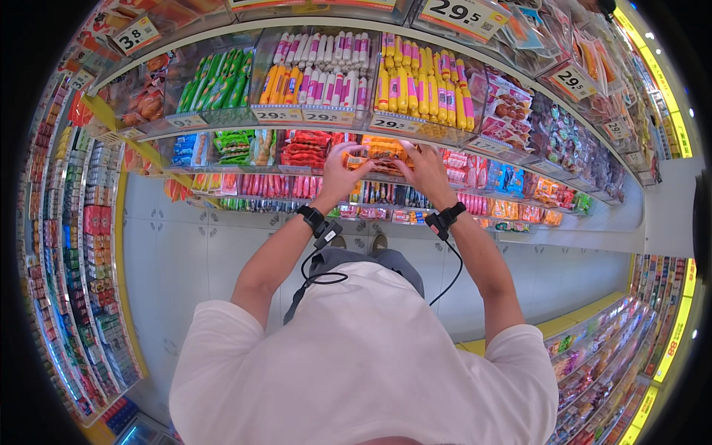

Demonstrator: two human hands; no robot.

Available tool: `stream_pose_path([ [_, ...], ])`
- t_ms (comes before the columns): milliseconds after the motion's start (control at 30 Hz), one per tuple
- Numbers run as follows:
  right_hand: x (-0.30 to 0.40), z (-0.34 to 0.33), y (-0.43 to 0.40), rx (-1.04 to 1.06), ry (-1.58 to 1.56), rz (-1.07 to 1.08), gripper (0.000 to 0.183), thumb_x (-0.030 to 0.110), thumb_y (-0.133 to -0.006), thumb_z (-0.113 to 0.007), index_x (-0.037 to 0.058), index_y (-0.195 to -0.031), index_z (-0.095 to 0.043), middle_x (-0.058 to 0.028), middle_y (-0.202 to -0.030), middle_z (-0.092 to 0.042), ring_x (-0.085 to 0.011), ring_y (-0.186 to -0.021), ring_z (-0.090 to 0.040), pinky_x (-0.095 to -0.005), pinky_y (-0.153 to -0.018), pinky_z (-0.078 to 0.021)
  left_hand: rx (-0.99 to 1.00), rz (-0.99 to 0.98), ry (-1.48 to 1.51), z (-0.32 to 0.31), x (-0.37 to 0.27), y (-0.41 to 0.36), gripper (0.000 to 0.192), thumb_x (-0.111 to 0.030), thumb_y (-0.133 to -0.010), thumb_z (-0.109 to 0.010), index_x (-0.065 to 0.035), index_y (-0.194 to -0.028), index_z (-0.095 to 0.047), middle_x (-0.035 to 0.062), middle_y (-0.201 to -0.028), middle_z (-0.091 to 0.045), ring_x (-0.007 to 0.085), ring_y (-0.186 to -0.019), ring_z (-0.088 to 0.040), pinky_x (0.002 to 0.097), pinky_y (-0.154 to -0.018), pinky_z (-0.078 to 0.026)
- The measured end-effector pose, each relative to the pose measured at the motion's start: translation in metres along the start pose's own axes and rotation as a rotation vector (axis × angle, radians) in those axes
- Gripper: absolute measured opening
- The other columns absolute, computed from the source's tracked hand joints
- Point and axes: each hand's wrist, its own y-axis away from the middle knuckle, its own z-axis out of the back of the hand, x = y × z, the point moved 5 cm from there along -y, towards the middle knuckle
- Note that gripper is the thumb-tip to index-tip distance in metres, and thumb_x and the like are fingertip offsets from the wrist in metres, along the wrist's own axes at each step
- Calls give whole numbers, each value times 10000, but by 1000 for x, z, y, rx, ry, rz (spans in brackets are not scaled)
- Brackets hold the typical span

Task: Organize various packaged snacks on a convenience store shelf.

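Both my hands reach into a clear bin on the second shelf, which holds orange snack packets (384, 148). My left hand (343, 169) is at the bin's left side, its thumb and fingers spread around the edge of the packets. On the right side my right hand (425, 169) touches the packets with bent fingers. Whether either hand grips a packet cannot be told. Red snack packets (305, 149) lie just left of my left hand, and pink-and-white packets (457, 167) right of my right hand. Each wrist wears a black strap with a small cabled device.
Above are yellow wrapped sausages (423, 89), white wrapped sausages (334, 89) and green packets (217, 80) in clear bins with price tags. Lower shelves with pink packets (267, 184) run beneath. Stocked shelves (97, 250) stand at the left, more bins (601, 345) at the lower right.
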Motion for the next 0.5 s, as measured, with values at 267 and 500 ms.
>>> stream_pose_path([
  [267, 40, -16, 19, 260, -914, -219, 409, 159, -924, -748, 33, -1286, -605, -70, -994, -678, -115, -818, -682, -279, -739, -560, -29, 723, 1404, -29, 16, 15, 293, -225, -1103, -467, -15, -1299, -523, 105, -1219, -628, 193, -1157, -620, 422, -1025, -500],
  [500, 27, -41, 29, 266, -1118, -355, 411, 65, -910, -741, 29, -1287, -581, -78, -1015, -682, -107, -873, -675, -264, -770, -563, 113, 757, 1300, -31, 12, 30, 298, -276, -1096, -498, -53, -1286, -546, 64, -1223, -634, 162, -1132, -625, 361, -1006, -509],
])
